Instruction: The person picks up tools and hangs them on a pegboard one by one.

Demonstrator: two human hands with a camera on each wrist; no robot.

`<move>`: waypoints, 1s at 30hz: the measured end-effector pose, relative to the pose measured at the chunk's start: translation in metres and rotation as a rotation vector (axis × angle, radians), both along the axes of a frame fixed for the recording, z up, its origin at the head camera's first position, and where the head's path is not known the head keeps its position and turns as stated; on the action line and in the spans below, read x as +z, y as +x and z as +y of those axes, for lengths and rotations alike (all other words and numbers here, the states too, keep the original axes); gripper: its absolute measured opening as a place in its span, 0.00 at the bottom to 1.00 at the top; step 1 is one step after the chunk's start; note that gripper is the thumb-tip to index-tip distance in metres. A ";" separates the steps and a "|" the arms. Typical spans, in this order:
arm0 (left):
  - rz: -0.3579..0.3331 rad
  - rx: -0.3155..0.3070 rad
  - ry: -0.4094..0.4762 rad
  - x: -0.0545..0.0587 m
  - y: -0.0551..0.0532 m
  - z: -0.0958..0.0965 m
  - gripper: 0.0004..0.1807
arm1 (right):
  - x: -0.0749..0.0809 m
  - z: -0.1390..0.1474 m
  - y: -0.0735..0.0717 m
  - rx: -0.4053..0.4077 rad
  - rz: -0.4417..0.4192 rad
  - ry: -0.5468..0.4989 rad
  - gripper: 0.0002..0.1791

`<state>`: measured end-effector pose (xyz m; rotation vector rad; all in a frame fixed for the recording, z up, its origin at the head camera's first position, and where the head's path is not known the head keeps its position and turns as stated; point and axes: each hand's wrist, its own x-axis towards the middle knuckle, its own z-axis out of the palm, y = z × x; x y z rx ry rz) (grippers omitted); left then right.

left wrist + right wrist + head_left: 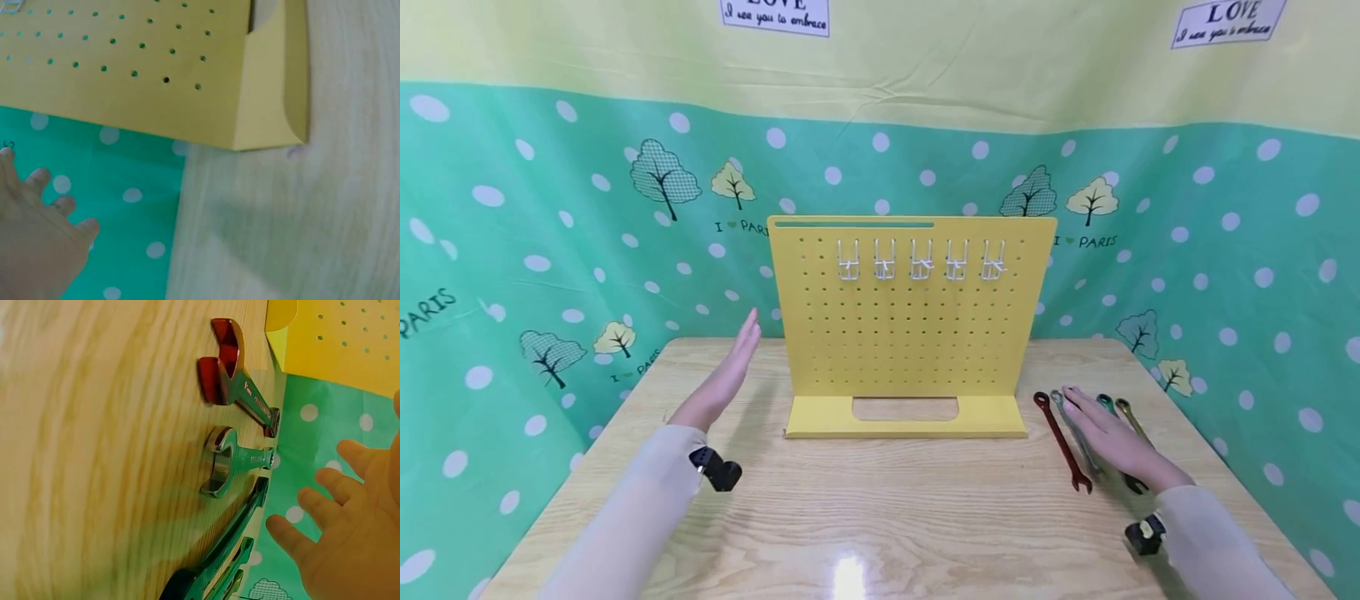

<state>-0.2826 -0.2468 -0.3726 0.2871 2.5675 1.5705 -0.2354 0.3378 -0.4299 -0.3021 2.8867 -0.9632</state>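
Observation:
My left hand (724, 379) is raised to the left of a yellow pegboard (910, 333), its fingers straight and holding nothing. On the right, my right hand (1108, 437) hovers over several combination wrenches, fingers extended. Nearest the pegboard lies a red wrench (1063, 442), then a silver wrench (1081, 437), partly covered by the hand. Past it, a green wrench (1106, 402) and a gold wrench (1131, 419) show their ring ends. In the right wrist view, the open ends of the red wrench (231, 362) and silver wrench (222, 465) face the camera, apart from the fingers (325, 503).
Several white wire hooks (921, 260) hang in a row near the pegboard's top. Its base (823, 421) stands on the wooden table (880, 508). A green and cream curtain (880, 171) with dots and trees surrounds the table's back and sides.

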 end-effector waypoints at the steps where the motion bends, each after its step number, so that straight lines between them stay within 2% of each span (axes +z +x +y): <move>1: 0.003 0.000 0.007 0.003 -0.001 0.002 0.36 | 0.000 0.000 0.000 0.000 -0.003 -0.003 0.42; 8: 0.043 -0.005 0.041 0.022 -0.011 0.016 0.33 | 0.000 -0.001 0.001 0.010 -0.008 -0.026 0.42; 12: 0.087 -0.006 0.059 0.040 -0.016 0.027 0.33 | 0.002 -0.003 0.002 0.007 -0.019 -0.040 0.43; 17: 0.132 0.002 0.101 0.072 -0.010 0.041 0.35 | 0.004 -0.004 0.004 0.018 -0.023 -0.053 0.42; 20: 0.140 0.021 0.106 0.085 -0.006 0.047 0.36 | 0.004 -0.005 0.005 0.026 -0.011 -0.049 0.42; 21: 0.145 0.030 0.110 0.088 -0.006 0.048 0.37 | 0.004 -0.005 0.005 0.028 -0.006 -0.048 0.41; 24: 0.184 0.054 0.128 0.085 -0.020 0.046 0.38 | 0.005 -0.006 0.005 0.038 0.009 -0.045 0.40; 27: 0.229 0.071 0.156 0.089 -0.030 0.047 0.39 | 0.006 -0.008 0.004 0.046 0.021 -0.054 0.39; 28: 0.239 0.078 0.160 0.091 -0.032 0.048 0.40 | 0.006 -0.008 0.004 0.047 0.025 -0.056 0.38; 30: 0.246 0.088 0.174 0.102 -0.027 0.052 0.41 | 0.005 -0.008 0.004 0.042 0.030 -0.054 0.37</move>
